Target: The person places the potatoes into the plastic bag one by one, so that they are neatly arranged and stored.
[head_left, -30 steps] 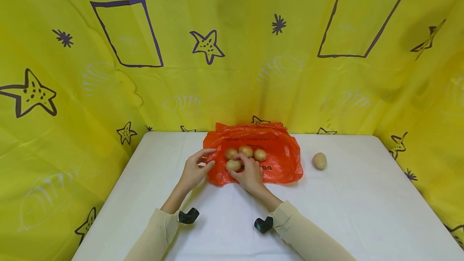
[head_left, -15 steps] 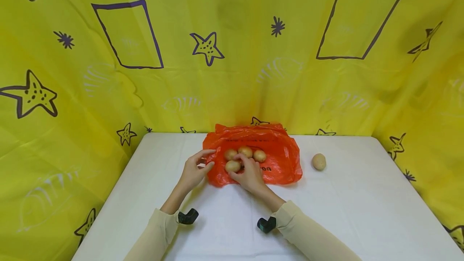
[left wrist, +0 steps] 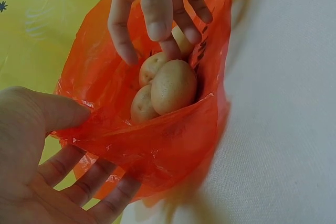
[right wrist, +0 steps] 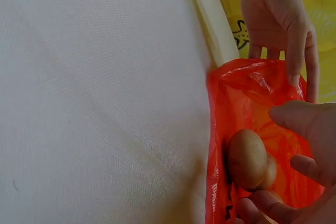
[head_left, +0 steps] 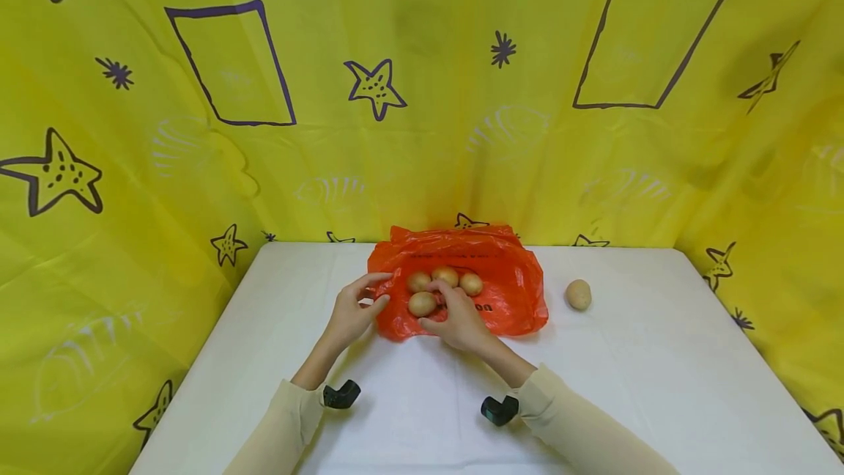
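An orange-red plastic bag (head_left: 516, 278) lies spread on the table, its mouth towards the left hand. Several potatoes lie inside; the nearest potato (head_left: 422, 304) sits in front of the others. The left hand (head_left: 351, 312) holds the bag's left edge, thumb on the inner side and fingers behind the plastic, as the left wrist view shows. Over the potatoes, the right hand (head_left: 461, 322) has thumb and fingers spread apart. In the right wrist view a gap separates its thumb from the nearest potato (right wrist: 247, 157); whether a lower fingertip touches a potato, I cannot tell.
A single potato (head_left: 578, 295) lies on the white table (head_left: 633, 365), to the right of the bag. Yellow curtain (head_left: 435, 167) with drawn stars hangs behind and along both sides. Dark wrist cameras sit beneath both cuffs.
The right hand's thumb and fingers have parted from the nearest potato, and the hand has drawn slightly right. That potato stays in the bag. The left hand keeps its place.
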Available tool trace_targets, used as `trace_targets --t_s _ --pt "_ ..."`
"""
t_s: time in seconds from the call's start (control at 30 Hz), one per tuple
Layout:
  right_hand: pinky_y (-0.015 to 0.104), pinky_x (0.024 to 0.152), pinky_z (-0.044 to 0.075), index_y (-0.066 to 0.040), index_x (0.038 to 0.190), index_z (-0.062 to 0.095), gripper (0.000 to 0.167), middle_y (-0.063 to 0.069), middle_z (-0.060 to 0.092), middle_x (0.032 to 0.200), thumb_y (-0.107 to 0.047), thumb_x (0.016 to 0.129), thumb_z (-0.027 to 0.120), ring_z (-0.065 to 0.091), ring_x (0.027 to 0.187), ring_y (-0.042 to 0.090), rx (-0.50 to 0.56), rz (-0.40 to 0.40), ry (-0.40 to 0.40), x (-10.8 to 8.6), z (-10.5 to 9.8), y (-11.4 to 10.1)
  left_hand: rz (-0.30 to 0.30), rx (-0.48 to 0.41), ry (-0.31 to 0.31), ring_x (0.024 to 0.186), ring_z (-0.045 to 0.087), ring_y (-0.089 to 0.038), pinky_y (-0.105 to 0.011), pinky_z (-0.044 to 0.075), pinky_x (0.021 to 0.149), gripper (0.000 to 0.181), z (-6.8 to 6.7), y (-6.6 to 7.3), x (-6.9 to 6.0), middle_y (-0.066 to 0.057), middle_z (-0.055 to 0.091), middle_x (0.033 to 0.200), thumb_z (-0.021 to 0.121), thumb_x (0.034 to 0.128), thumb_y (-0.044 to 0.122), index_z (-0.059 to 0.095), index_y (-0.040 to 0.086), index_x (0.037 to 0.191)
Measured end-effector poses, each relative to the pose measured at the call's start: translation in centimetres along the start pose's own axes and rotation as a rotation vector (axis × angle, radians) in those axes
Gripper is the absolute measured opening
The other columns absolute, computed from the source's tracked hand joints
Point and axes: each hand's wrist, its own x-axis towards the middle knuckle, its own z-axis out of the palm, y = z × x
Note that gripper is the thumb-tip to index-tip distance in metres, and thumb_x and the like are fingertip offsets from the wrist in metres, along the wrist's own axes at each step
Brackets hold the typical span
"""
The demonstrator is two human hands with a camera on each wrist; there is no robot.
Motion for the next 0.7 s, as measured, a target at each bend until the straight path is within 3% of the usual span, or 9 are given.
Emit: trace_targets --t_s 0.3,0.53,0.7 --pt "0.055 0.097 0.049 0.000 0.134 0.056 0.058 0.019 0.062 0.129 -0.013 0.085 0.084 0.058 0.114 0.038 0.048 -0.047 -0.006 -0.5 -1.0 -0.8 -0.026 0.011 -0.012 0.100 0.064 -0.039 -0.030 0.055 0.080 0.034 -0.1 -0.2 0.1 -0.022 0.067 0.120 0.067 0.0945 -0.005 0.067 -0.002 0.128" --pt "0.053 0.096 0.049 0.001 0.135 0.056 0.059 0.020 0.061 0.133 -0.014 0.085 0.084 0.058 0.115 0.038 0.034 -0.080 -0.002 -0.5 -1.2 -1.0 -0.049 0.023 0.007 0.103 0.064 -0.038 -0.032 0.055 0.081 0.036 0.5 -3.5 0.9 -0.018 0.067 0.124 0.069 0.0950 -0.001 0.067 0.004 0.130" --pt "0.052 0.093 0.050 -0.001 0.133 0.057 0.057 0.019 0.061 0.131 -0.014 0.085 0.084 0.058 0.112 0.037 0.021 -0.085 0.012 -0.6 -1.2 -1.1 -0.041 0.004 -0.003 0.103 0.065 -0.030 -0.030 0.055 0.081 0.035 0.4 -4.4 1.0 -0.010 0.068 0.123 0.071 0.0951 0.005 0.070 0.012 0.129"
